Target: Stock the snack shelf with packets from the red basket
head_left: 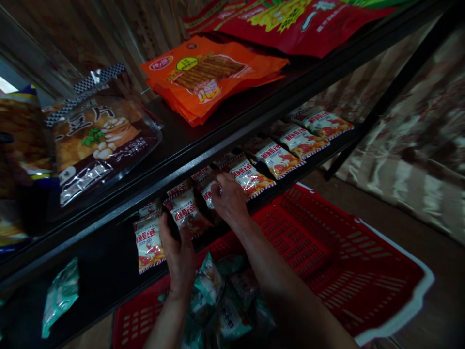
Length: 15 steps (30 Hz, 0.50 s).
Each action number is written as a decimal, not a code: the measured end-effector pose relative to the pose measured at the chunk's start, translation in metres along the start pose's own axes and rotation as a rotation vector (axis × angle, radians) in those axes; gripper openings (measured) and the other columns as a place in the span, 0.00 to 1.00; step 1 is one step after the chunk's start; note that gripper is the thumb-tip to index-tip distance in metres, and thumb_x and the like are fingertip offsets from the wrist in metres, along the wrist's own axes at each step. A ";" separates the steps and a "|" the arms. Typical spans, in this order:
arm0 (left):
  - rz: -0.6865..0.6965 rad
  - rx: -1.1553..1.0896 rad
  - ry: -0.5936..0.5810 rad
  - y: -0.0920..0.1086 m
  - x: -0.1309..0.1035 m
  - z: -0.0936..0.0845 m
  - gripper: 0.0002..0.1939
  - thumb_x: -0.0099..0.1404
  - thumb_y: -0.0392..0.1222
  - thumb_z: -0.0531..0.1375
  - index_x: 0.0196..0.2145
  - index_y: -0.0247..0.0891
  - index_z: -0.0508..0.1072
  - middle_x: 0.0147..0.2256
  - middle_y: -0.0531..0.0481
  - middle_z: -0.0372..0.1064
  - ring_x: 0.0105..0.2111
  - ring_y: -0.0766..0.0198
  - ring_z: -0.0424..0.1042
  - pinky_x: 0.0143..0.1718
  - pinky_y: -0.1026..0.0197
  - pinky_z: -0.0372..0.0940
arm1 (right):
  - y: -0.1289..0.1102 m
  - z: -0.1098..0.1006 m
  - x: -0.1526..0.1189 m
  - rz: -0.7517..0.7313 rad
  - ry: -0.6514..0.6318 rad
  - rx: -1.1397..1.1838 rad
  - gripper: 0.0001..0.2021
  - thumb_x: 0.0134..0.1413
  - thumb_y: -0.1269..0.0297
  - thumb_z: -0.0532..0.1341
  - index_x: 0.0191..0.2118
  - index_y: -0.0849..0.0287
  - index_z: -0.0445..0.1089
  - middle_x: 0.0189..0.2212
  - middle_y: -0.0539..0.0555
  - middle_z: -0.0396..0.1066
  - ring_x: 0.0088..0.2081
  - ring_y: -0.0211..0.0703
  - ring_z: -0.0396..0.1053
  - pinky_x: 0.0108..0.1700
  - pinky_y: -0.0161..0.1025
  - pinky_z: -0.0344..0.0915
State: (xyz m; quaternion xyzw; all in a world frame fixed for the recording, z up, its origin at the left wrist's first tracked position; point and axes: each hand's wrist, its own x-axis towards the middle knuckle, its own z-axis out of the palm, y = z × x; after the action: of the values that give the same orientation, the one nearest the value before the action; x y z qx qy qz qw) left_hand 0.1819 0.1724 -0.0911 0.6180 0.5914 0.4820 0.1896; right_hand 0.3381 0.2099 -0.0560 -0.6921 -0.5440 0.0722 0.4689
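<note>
A row of small white-and-orange snack packets lies along the lower black shelf. My left hand [178,254] reaches in between the leftmost snack packet [148,245] and the neighbouring packet [187,212]. Its thumb and fingers are apart, with nothing seen between them. Farther right, my right hand [229,199] has its fingers curled at the edge of a snack packet [208,195], partly covering it. Another packet [249,175] lies just beyond that hand. Below my forearms, a red basket [290,230] holds several green snack packets [232,315].
A lone green packet [61,295] lies on the lower shelf [105,271] at the left. Overhead, the upper shelf's edge [174,169] runs above my hands. It carries an orange snack bag [210,72], a brown bag [103,140] and red bags [301,26].
</note>
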 end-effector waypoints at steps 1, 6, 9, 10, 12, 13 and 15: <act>0.024 0.035 0.015 0.004 -0.006 -0.001 0.28 0.64 0.44 0.53 0.60 0.39 0.54 0.63 0.39 0.49 0.64 0.54 0.47 0.63 0.48 0.45 | 0.002 -0.002 0.001 -0.006 0.005 -0.009 0.12 0.55 0.73 0.50 0.38 0.64 0.70 0.39 0.61 0.70 0.42 0.48 0.68 0.47 0.42 0.63; 0.173 0.054 -0.176 0.023 -0.044 0.012 0.22 0.66 0.40 0.51 0.58 0.41 0.59 0.64 0.42 0.46 0.64 0.56 0.47 0.62 0.50 0.48 | 0.008 -0.009 0.002 -0.041 -0.059 -0.027 0.12 0.54 0.73 0.50 0.38 0.64 0.70 0.39 0.61 0.71 0.42 0.47 0.68 0.47 0.41 0.63; 0.134 0.019 -0.311 0.032 -0.056 0.030 0.23 0.66 0.38 0.49 0.59 0.39 0.58 0.64 0.41 0.46 0.64 0.57 0.47 0.62 0.51 0.50 | 0.010 -0.009 0.001 -0.045 -0.126 -0.013 0.14 0.53 0.75 0.50 0.42 0.65 0.70 0.42 0.62 0.72 0.46 0.47 0.68 0.50 0.41 0.63; 0.106 0.010 -0.327 0.035 -0.057 0.037 0.23 0.66 0.38 0.49 0.58 0.38 0.58 0.64 0.40 0.46 0.64 0.57 0.47 0.62 0.51 0.50 | 0.011 -0.008 0.000 -0.044 -0.143 -0.007 0.15 0.53 0.75 0.50 0.44 0.66 0.70 0.43 0.62 0.71 0.47 0.47 0.68 0.51 0.41 0.62; 0.070 -0.018 -0.349 0.039 -0.053 0.050 0.24 0.65 0.37 0.50 0.59 0.37 0.57 0.64 0.39 0.46 0.64 0.55 0.46 0.62 0.50 0.50 | 0.011 -0.008 -0.001 -0.043 -0.174 -0.003 0.16 0.54 0.75 0.50 0.45 0.66 0.70 0.45 0.62 0.70 0.48 0.47 0.67 0.52 0.40 0.62; 0.062 -0.030 -0.354 0.040 -0.049 0.055 0.25 0.64 0.36 0.51 0.59 0.36 0.57 0.64 0.38 0.46 0.65 0.54 0.44 0.63 0.50 0.50 | 0.011 -0.007 -0.001 -0.041 -0.189 -0.006 0.16 0.54 0.74 0.50 0.46 0.65 0.70 0.46 0.62 0.70 0.49 0.46 0.67 0.52 0.40 0.62; 0.062 -0.045 -0.365 0.042 -0.041 0.063 0.27 0.63 0.36 0.52 0.60 0.35 0.55 0.64 0.37 0.46 0.65 0.53 0.42 0.63 0.49 0.49 | 0.011 -0.007 -0.001 -0.022 -0.213 -0.028 0.16 0.54 0.73 0.51 0.47 0.64 0.70 0.48 0.62 0.68 0.49 0.47 0.67 0.52 0.40 0.63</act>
State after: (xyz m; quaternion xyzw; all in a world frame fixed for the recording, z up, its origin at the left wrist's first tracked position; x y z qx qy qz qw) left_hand 0.2634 0.1464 -0.1023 0.7088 0.5170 0.3806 0.2923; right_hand 0.3496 0.2052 -0.0610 -0.6810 -0.5993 0.1326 0.3994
